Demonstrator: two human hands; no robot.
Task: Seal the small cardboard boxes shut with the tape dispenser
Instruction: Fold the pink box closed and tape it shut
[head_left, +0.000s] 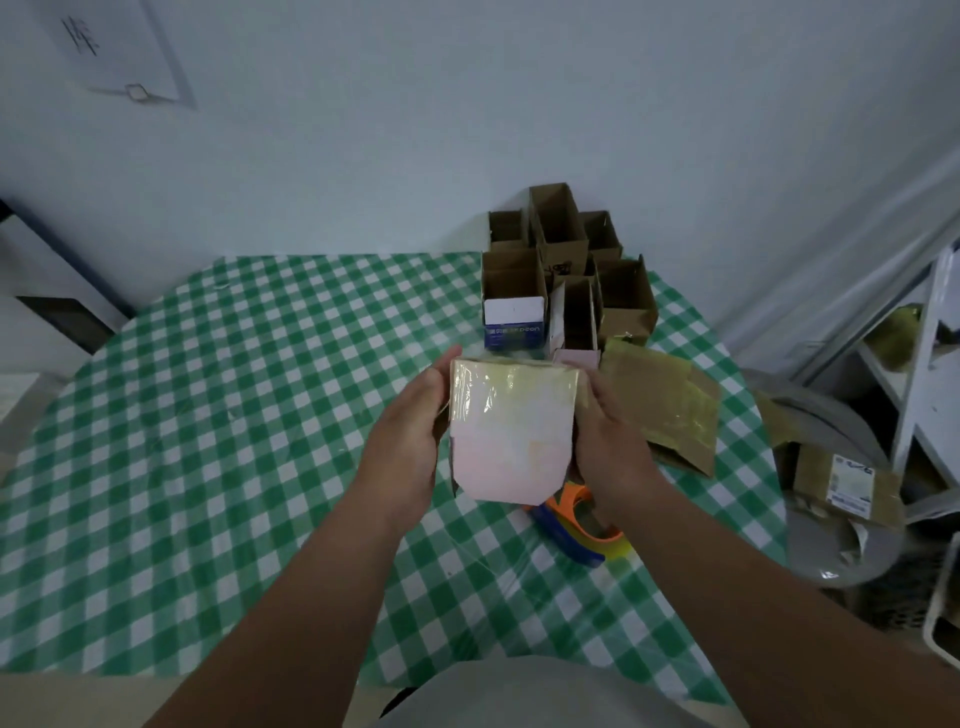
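I hold a small pale pink cardboard box (511, 436) above the table, its upper part covered in shiny yellowish tape. My left hand (410, 441) grips its left side with the thumb on the top corner. My right hand (608, 441) grips its right side. An orange and blue tape dispenser (576, 525) lies on the green checked tablecloth (234, 415) just below the box, partly hidden by my right wrist.
Several open brown cardboard boxes (561, 270) are stacked at the table's far edge against the wall, one with a blue and white label (514, 322). Flattened taped cardboard (660, 405) lies to the right. A grey stool (841, 519) with cardboard and a white rack (924, 374) stand beyond the table.
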